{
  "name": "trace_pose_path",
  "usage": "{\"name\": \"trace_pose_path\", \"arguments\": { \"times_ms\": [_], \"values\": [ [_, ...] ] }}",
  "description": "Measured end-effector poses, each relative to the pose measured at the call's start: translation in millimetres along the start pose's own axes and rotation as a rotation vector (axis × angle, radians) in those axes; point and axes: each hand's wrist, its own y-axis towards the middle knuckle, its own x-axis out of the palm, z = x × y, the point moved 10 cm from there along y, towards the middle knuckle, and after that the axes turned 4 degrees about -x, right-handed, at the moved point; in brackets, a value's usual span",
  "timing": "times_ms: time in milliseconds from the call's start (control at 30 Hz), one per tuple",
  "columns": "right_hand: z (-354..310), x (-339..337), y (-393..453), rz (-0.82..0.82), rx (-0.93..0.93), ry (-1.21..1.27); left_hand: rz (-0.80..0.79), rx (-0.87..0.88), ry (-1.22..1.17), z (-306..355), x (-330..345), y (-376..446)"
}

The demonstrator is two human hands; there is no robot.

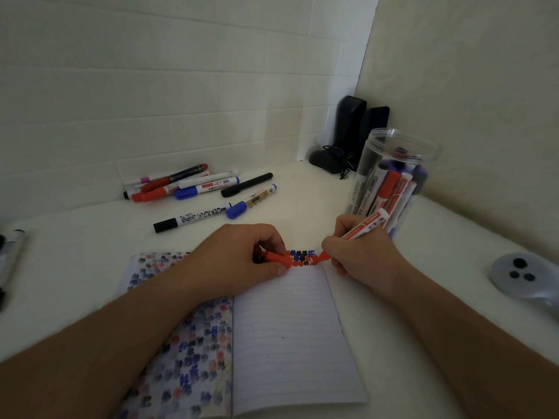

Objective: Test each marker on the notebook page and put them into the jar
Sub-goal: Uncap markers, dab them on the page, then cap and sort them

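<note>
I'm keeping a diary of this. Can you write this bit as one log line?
step: testing red marker | right hand: writing on notebook | left hand: holds red cap | jar: partly filled

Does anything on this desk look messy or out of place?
Mostly no. The untested markers lie in a loose heap by the wall, and ink has bled through the notebook's left page as faded blotches. Nothing looks spilled or broken.
</note>
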Motion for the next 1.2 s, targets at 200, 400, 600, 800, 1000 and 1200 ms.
{"name": "trace_pose_path", "arguments": {
  "times_ms": [200,400,600,800,1000,1200],
  "values": [
    [-2,1,-1,-0.009,-0.036,0.004,0.003,0.001,-0.003,1,-1,-1],
    [-2,2,-1,-0.018,-0.015,-0.011,0.005,0.005,0.001,2,-1,-1],
    [2,-2,1,0.019,-0.023,0.015,0.002,-0.003,0.000,2,-1,-1],
    [-1,2,1,-0.015,-0.018,0.038,0.020,-0.017,-0.024,-1,-2,-1],
    [-18,-4,-2,0.010,-0.106,0.445,0.081,-0.057,-0.105,-1,-10,-1],
    [-26,12,-5,-0.071,-0.160,0.540,0.086,-0.021,-0.111,7,-11,-3]
  ]
}}
